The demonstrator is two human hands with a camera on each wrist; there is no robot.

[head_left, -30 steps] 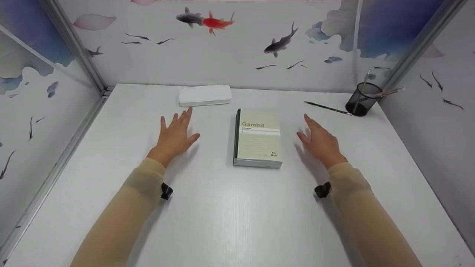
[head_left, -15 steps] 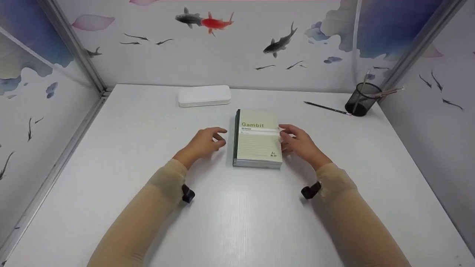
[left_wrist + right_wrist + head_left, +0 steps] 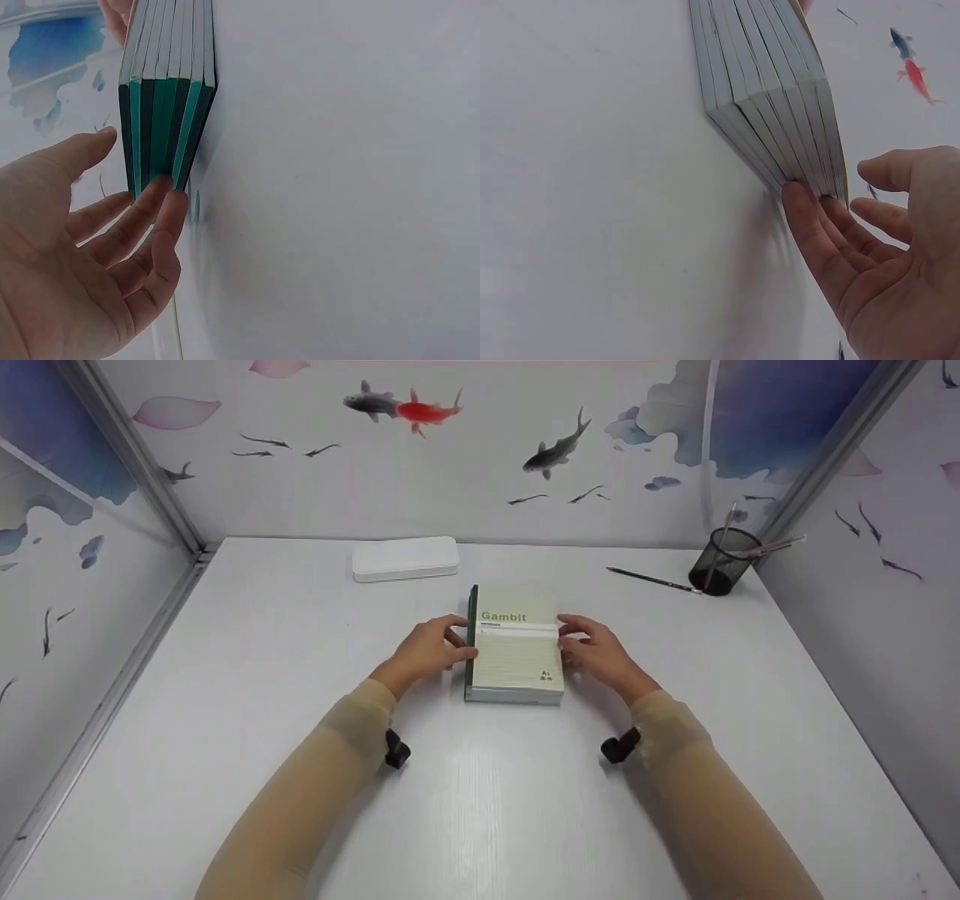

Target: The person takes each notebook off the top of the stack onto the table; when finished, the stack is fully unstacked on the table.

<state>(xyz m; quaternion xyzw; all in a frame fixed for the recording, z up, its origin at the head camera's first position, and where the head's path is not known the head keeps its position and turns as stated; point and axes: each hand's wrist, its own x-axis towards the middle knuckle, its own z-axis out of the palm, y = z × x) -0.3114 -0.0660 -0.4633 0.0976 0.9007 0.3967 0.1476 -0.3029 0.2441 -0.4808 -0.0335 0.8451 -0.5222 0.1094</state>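
Observation:
A stack of several notebooks (image 3: 516,660) lies on the table, its top cover pale green with "Gambit" printed on it. My left hand (image 3: 426,649) is at the dark-bound left side. In the left wrist view its fingertips touch the green spines (image 3: 161,124), while the thumb stands apart from them. On the opposite side is my right hand (image 3: 600,655). The right wrist view shows its fingertips against the white page edges (image 3: 769,120), with the thumb held off the stack.
Behind the stack, toward the back edge of the white table (image 3: 480,810), lies a white case (image 3: 405,559). A black mesh pen cup (image 3: 724,564) holding pencils stands at the back right. A dark pencil (image 3: 652,580) lies beside it. Fish-printed panels surround the table.
Both hands have moved inward from wide apart with spread fingers to the two sides of the stack. The right hand got there first; the left has since reached the spines.

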